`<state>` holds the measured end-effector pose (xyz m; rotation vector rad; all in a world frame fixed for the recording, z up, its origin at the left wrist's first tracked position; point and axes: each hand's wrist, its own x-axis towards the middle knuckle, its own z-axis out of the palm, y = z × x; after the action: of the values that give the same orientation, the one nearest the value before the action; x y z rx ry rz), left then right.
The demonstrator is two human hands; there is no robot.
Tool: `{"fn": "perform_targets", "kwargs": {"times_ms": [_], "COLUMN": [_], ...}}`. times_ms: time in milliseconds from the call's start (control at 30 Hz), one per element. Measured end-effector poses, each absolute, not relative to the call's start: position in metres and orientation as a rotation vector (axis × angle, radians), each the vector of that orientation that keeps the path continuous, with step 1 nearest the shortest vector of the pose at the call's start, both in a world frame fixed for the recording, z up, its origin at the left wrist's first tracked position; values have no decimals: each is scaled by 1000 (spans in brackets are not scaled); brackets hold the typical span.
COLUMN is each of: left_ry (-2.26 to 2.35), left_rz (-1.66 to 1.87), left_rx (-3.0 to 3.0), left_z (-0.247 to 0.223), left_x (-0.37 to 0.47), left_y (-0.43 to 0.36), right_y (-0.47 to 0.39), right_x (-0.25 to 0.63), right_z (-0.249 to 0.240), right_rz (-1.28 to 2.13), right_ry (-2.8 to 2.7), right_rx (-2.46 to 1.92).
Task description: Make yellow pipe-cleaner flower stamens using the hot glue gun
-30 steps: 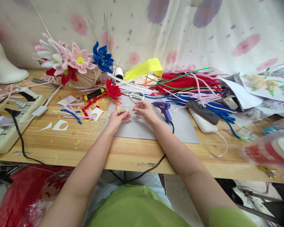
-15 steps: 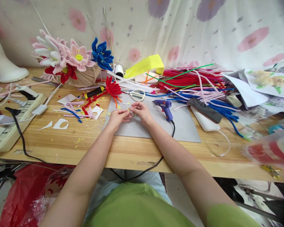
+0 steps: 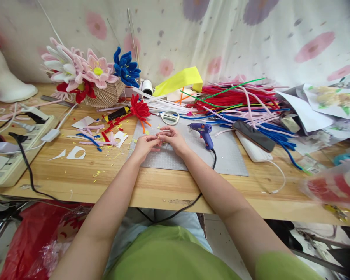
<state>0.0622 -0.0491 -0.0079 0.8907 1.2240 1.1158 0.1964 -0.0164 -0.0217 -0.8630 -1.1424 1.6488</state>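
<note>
My left hand [image 3: 146, 146] and my right hand [image 3: 174, 140] meet fingertip to fingertip over the left part of the grey cutting mat [image 3: 227, 155]. Both are closed in a pinch around something thin and small, too tiny to make out. Just beyond the fingers lie scissors [image 3: 169, 118] with pale handles. A red fuzzy flower [image 3: 139, 109] with orange stems sits behind my left hand. To the right of my right hand, a purple glue gun [image 3: 204, 134] rests on the mat, its black cord running down over the table's front edge.
Pipe cleaners [image 3: 236, 97] in several colours are heaped at the back right, beside a dark phone [image 3: 253, 135]. Fuzzy flowers [image 3: 97, 70] stand at the back left. A power strip [image 3: 23, 151] lies far left, a wrapped cup [image 3: 335, 184] far right. Scraps litter the wooden table [image 3: 76, 186].
The fingertips have shifted slightly against each other, and the yellow bit seen between them earlier is now mostly covered. The rest of the table stays as it was.
</note>
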Motion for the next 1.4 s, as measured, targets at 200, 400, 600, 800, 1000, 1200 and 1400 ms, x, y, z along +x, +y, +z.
{"fn": "perform_targets", "kwargs": {"times_ms": [200, 400, 600, 800, 1000, 1200, 1400], "left_ry": [1213, 1216, 1209, 1223, 1164, 1193, 1233], "left_rz": [1121, 1122, 1105, 1098, 1079, 1118, 1210], "left_rx": [892, 882, 869, 908, 941, 970, 905], "left_z": [-12, -11, -10, -10, -9, -13, -15], "left_x": [60, 59, 58, 62, 61, 64, 66], "left_y": [-47, -47, -46, -48, -49, -48, -47], "right_y": [-16, -17, -20, -17, -15, -14, -7], "right_x": [197, 199, 200, 196, 194, 194, 204], "right_z": [-22, -19, -16, -20, -20, -24, -25], "right_rz": [1620, 1677, 1668, 1607, 1608, 1650, 1412], "right_ry": [-1166, -1226, -1259, -1182, -1094, -1068, -1296], "right_rx": [-852, -790, -758, -866, -923, -926, -1012]}}
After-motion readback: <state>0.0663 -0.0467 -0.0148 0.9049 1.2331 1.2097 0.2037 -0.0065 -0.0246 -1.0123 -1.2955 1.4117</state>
